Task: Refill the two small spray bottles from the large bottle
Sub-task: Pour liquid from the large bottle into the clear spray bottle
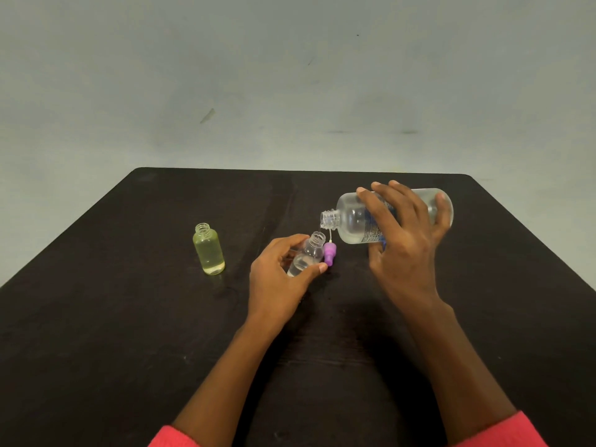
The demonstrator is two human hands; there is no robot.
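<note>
My right hand (403,246) grips the large bottle (350,219) mid-body; my left hand (277,282) pinches the small bottle (311,251). Light, slippery plastic, I judge.

Clear glossy plastic bottles (354,221); matt dark table (129,317).

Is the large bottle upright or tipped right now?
Tipped. The right hand holds the large bottle nearly on its side, open neck toward the small clear bottle.
</note>
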